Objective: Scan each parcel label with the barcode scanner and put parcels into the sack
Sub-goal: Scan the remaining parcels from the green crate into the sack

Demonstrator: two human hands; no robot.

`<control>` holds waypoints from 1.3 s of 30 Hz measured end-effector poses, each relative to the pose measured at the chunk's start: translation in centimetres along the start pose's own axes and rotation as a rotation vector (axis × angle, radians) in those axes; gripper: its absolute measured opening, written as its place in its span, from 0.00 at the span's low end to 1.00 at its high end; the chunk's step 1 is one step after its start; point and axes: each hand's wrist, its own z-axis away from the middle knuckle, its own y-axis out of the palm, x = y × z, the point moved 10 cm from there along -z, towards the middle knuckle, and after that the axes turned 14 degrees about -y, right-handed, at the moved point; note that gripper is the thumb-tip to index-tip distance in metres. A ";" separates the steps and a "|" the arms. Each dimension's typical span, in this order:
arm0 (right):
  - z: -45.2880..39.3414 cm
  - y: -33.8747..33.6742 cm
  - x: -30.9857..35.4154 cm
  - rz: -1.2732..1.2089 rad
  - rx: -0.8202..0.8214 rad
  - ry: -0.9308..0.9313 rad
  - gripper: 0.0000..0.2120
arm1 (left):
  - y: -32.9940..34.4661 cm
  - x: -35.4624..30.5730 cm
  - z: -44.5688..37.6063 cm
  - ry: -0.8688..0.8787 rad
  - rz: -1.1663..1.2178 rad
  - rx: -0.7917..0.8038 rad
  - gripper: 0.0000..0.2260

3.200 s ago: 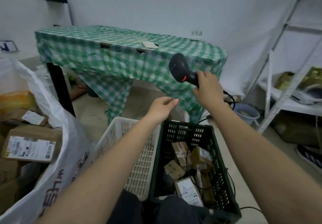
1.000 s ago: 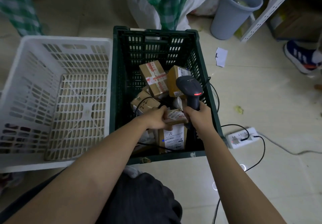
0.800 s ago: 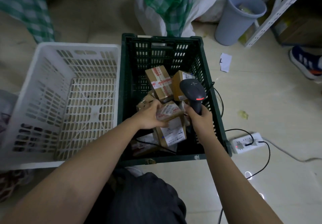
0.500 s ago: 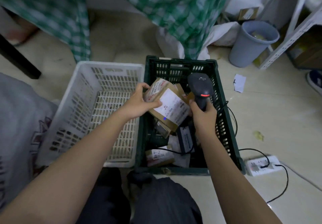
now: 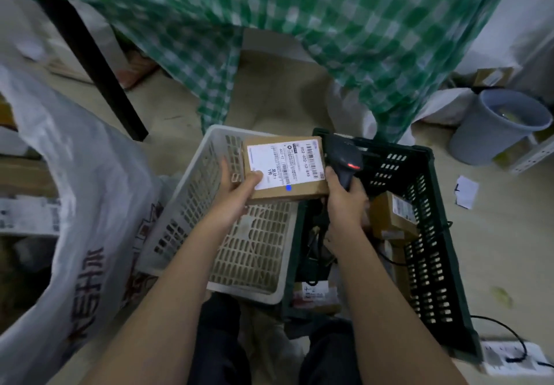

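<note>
My left hand (image 5: 236,194) grips a brown cardboard parcel (image 5: 299,188) by its left edge, thumb on its white label (image 5: 284,161), which faces up. The parcel hangs over the white crate (image 5: 192,192). My right hand (image 5: 344,201) holds the black barcode scanner (image 5: 343,156) by its handle, right beside the parcel; a red light glows on the scanner and a blue dot falls just below the label. The dark green crate (image 5: 431,252) under my right hand holds several more parcels (image 5: 392,216). The white sack (image 5: 90,204) gapes at the left with parcels inside.
A green checked tablecloth (image 5: 299,39) hangs over a table behind the crates, with a black table leg (image 5: 96,69) at the left. A grey bin (image 5: 494,126) stands at the right. A power strip (image 5: 509,357) and cable lie on the floor at lower right.
My left hand picked a parcel out of the green crate, lifted it and carried it left over the white crate, turning its label up. The scanner followed beside it; the view swung left toward the sack.
</note>
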 end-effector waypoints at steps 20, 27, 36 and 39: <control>-0.2 2.2 0.4 0.015 0.009 -0.160 0.08 | -2.5 2.0 -1.3 -0.087 0.210 -0.077 0.21; 0.6 3.8 0.1 -0.076 0.068 -0.108 0.14 | -0.3 4.1 -1.5 -0.169 -0.140 0.126 0.44; 1.0 4.7 0.3 -0.101 0.205 -0.077 0.15 | -0.6 3.9 -1.4 -0.181 0.001 0.169 0.27; 1.1 5.1 0.7 -0.063 0.254 -0.105 0.15 | -1.2 4.3 -1.5 -0.196 -0.069 0.142 0.26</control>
